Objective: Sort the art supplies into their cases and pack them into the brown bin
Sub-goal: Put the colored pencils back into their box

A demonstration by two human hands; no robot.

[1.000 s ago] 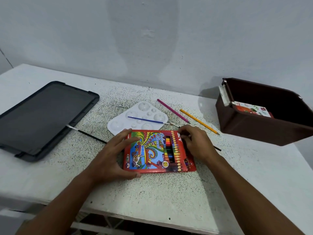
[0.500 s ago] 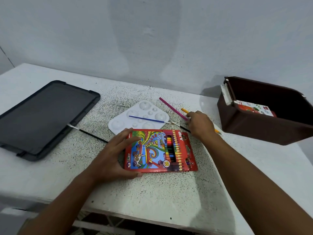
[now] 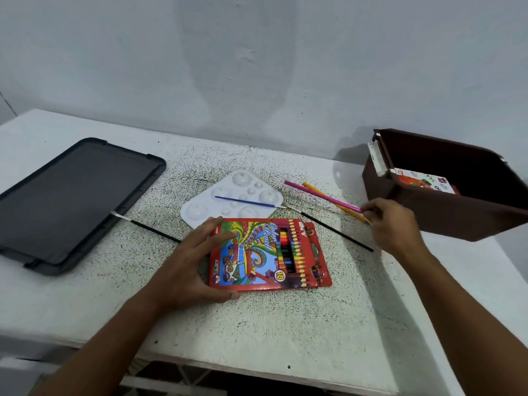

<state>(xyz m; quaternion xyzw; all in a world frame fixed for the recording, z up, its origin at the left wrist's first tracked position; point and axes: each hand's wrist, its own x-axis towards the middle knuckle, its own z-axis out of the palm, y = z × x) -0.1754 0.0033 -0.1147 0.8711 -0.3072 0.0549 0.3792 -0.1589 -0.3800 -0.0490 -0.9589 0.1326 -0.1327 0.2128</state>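
Note:
A red colour pencil box [image 3: 268, 254] lies flat in the middle of the table. My left hand [image 3: 197, 261] holds its left edge, thumb under the near corner and fingers on the top. To the right, my right hand [image 3: 391, 224] pinches the near ends of a pink pencil [image 3: 320, 195] and an orange pencil [image 3: 317, 190], which slant up to the left. The brown bin [image 3: 445, 212] stands at the right with a printed box [image 3: 423, 182] inside.
A white paint palette [image 3: 205, 207] sits behind the pencil box with a blue brush [image 3: 245, 201] across it. Two black brushes [image 3: 154, 231] [image 3: 337, 231] lie on the table. A dark grey lid [image 3: 71, 195] rests at the left. The wall is close behind.
My right hand moved from the pencil box's right end out to the right and took hold of the pink and orange pencils. The left hand stayed on the box.

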